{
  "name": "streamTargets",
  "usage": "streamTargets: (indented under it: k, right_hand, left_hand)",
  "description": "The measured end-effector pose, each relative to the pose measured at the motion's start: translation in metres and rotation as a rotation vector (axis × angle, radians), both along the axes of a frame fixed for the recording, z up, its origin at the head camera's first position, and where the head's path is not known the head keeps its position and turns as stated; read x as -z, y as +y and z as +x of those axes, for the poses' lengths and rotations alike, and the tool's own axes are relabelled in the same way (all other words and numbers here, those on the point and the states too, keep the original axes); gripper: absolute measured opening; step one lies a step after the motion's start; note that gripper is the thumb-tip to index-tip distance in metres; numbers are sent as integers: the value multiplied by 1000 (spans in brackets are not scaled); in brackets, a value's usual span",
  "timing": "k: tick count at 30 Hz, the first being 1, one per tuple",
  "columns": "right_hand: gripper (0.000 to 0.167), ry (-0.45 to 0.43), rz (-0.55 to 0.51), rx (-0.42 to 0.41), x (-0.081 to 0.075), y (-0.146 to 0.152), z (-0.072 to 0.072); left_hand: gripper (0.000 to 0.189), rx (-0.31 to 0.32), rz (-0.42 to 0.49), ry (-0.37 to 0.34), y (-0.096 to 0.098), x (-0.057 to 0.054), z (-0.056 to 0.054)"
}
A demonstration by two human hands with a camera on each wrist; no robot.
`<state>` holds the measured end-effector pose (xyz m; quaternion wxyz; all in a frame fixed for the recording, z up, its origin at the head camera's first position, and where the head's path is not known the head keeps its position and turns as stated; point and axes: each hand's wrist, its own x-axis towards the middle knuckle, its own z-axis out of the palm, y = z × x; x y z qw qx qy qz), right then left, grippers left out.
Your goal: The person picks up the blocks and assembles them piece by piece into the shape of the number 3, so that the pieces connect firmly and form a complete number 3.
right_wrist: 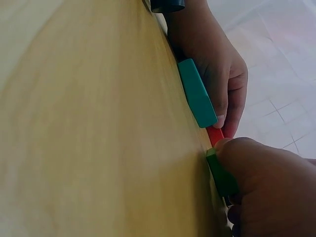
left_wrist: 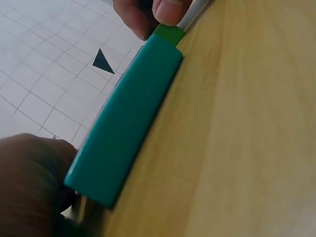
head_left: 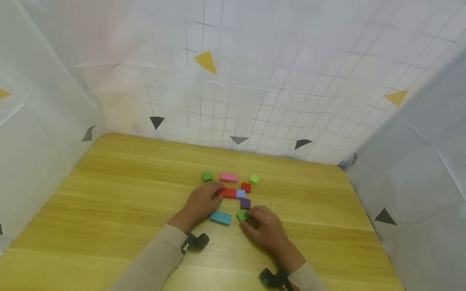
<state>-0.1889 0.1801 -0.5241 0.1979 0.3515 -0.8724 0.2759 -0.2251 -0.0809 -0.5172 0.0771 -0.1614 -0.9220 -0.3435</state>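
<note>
My left hand (head_left: 202, 201) grips the left end of a long red block (head_left: 228, 193) lying on the table. A small light-blue block (head_left: 240, 194) touches that block's right end. My right hand (head_left: 267, 231) pinches a small bright-green block (head_left: 241, 215) between thumb and fingers, just in front of a purple block (head_left: 245, 203). Between the hands, nearer the body, lies a long blue block (head_left: 220, 218); it looks teal and fills the middle of the left wrist view (left_wrist: 126, 118). The right wrist view shows the green block (right_wrist: 222, 177) under the right thumb.
Behind the red block stand a green block (head_left: 207, 176), a long pink block (head_left: 229, 178) and a lime-green block (head_left: 254, 178). A small red block (head_left: 246, 187) sits behind the light-blue one. White sheets (head_left: 255, 60) enclose the wooden table (head_left: 138, 173) at the back and sides.
</note>
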Motion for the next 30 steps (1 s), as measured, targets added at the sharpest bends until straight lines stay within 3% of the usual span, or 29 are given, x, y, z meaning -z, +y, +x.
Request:
streamTargets:
  k: [30]
  right_hand:
    - [25, -24, -15, 6, 0, 0, 0]
  left_hand:
    - [38, -3, 22, -28, -1, -2, 2]
